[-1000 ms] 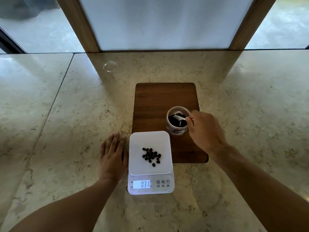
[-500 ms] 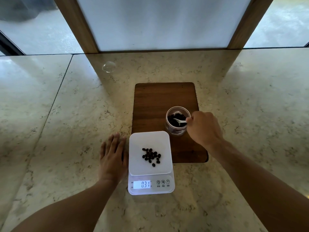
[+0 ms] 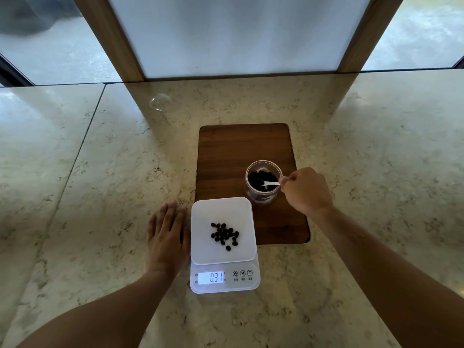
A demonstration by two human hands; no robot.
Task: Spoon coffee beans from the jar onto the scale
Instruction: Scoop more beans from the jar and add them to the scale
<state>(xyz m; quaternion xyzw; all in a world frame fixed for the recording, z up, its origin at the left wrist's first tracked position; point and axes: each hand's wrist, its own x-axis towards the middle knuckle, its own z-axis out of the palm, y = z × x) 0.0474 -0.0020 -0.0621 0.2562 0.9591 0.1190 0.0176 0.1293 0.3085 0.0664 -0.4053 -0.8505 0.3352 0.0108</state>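
Observation:
A clear glass jar (image 3: 262,197) of dark coffee beans stands on a wooden board (image 3: 233,151). My right hand (image 3: 307,190) is just right of the jar, gripping a small white spoon (image 3: 270,183) whose bowl lies in the beans. In front of the board sits a white scale (image 3: 221,214) with a small pile of coffee beans (image 3: 225,235) on its platform; its display reads 0.31. My left hand (image 3: 167,241) lies flat on the counter, fingers together, touching the scale's left side.
The marble counter (image 3: 100,197) spreads wide on both sides. A clear round lid or dome (image 3: 160,101) rests at the back left. Wooden posts and a frosted panel close off the far edge.
My right hand has shifted slightly to the right and the spoon's bowl has sunk lower into the jar's beans. The left hand, scale and reading are unchanged.

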